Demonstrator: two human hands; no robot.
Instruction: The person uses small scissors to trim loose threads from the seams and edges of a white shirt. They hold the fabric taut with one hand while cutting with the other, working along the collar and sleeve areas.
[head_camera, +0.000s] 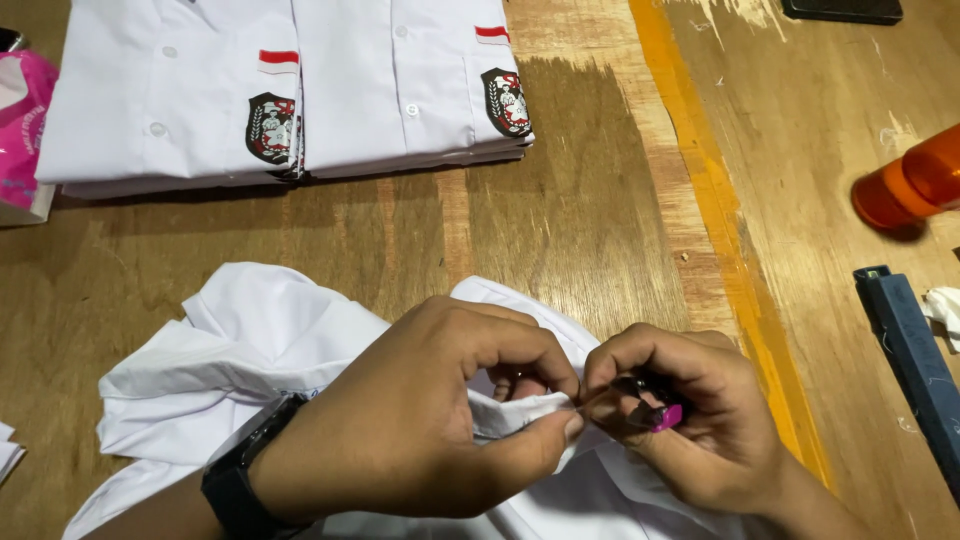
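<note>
At the far left edge lies a pink packet (20, 120), and beside it, along the top of the wooden table (590, 220), sit two stacks of folded white shirts (290, 85), each with a dark crest and a red-and-white strip on the pocket. Below them, near the bottom of the view, a loose white shirt (250, 350) lies crumpled on the table.

The left hand (430, 420), with a black watch (245, 480) on its wrist, rests on this loose shirt. Its thumb and forefinger are pinched tight on a small fold of the cloth, the other fingers curled behind.

Touching it on the right, the right hand (690, 420) is clenched around a small tool (650, 405) with a dark body and a pink end; a thin metal tip points toward the pinched fold. What kind of tool it is cannot be told.

Further right, an orange stripe (720, 230) runs down the table. Beyond it lie an orange bottle (905, 185) on its side, a long dark blue bar (915, 360), and a scrap of white cloth (945, 310) at the edge. A dark flat thing (840, 10) sits at the top edge.
</note>
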